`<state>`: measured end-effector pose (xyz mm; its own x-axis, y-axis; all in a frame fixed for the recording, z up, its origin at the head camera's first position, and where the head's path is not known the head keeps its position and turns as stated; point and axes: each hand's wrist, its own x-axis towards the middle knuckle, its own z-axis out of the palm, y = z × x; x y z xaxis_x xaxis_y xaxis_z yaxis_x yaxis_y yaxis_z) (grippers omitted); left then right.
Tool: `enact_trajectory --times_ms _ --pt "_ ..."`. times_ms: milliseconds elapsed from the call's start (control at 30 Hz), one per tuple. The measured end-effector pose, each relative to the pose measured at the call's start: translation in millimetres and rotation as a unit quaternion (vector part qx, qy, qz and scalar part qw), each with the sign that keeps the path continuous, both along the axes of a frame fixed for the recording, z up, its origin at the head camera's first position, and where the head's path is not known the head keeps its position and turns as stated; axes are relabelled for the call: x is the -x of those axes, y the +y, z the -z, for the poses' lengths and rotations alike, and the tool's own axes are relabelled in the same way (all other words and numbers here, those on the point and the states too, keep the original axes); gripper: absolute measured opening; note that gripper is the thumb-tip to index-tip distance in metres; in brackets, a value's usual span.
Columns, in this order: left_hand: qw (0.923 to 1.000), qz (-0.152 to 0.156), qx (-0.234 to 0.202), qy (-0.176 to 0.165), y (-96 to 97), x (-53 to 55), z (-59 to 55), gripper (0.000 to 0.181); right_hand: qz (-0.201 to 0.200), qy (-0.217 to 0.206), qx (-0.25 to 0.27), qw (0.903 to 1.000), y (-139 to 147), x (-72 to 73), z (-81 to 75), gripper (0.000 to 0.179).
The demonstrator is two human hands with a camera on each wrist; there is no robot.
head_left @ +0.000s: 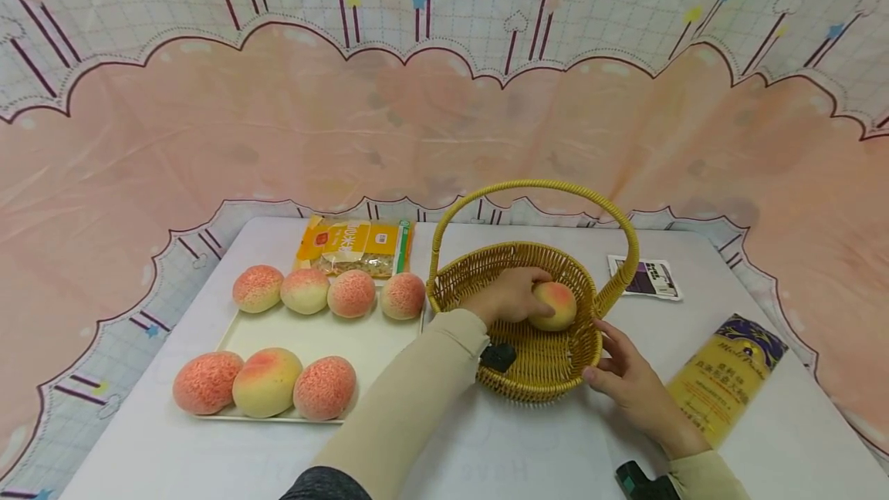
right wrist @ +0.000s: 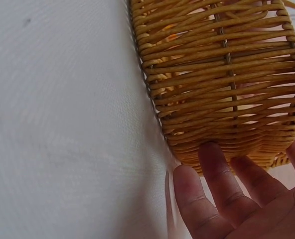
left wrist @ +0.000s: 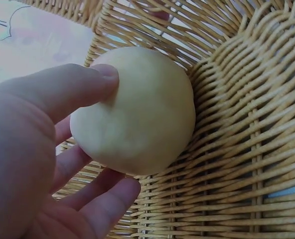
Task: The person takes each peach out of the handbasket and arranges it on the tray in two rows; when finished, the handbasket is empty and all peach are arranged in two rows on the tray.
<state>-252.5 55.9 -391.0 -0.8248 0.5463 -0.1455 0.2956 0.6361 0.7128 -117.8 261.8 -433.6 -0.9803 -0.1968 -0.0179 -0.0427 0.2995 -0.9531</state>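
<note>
Inside the yellow wicker basket (head_left: 531,388), my left hand (head_left: 505,295) grips a yellow-and-pink peach (head_left: 556,307). In the left wrist view, the thumb presses the near side of the peach (left wrist: 137,114) and several fingers lie under and behind it, close to the woven wall. My right hand (head_left: 635,384) holds the basket's right side below the handle's base. In the right wrist view, its fingertips touch the outer wicker wall (right wrist: 227,89), and the thumb shows only partly, at the rim. Several more peaches (head_left: 267,382) rest in two rows on a cream tray (head_left: 309,338).
A yellow food packet (head_left: 357,247) lies behind the tray. Right of the basket are a small dark-and-white packet (head_left: 646,278) and a large yellow bag with a blue end (head_left: 725,376). The basket's tall handle (head_left: 531,185) arches over its opening.
</note>
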Motion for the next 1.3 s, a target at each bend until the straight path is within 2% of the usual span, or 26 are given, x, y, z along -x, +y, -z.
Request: enact_trajectory --times_ms 267,500,800,1067,1300 --pt "0.9990 0.024 -0.010 0.036 -10.1 -3.7 -12.6 0.054 0.001 0.006 -0.005 1.0000 -1.3 0.4 -0.7 0.074" --pt "0.9978 0.043 -0.026 0.043 -22.0 -10.6 -24.6 0.054 0.000 0.006 -0.009 0.9999 -1.5 1.6 -1.7 0.074" --pt "0.9923 0.097 -0.042 0.064 -40.6 -22.6 -41.6 0.052 0.001 0.010 -0.011 0.9999 -1.1 2.7 0.2 0.073" --pt "0.9858 0.136 -0.076 0.062 -60.5 -38.2 -50.9 0.051 0.006 -0.006 -0.018 0.9998 -1.3 2.7 -1.4 0.075" --pt "0.9839 0.140 -0.092 0.062 -82.2 -54.1 -55.2 0.050 0.010 -0.012 -0.028 0.9995 -0.7 1.0 -1.7 0.076"
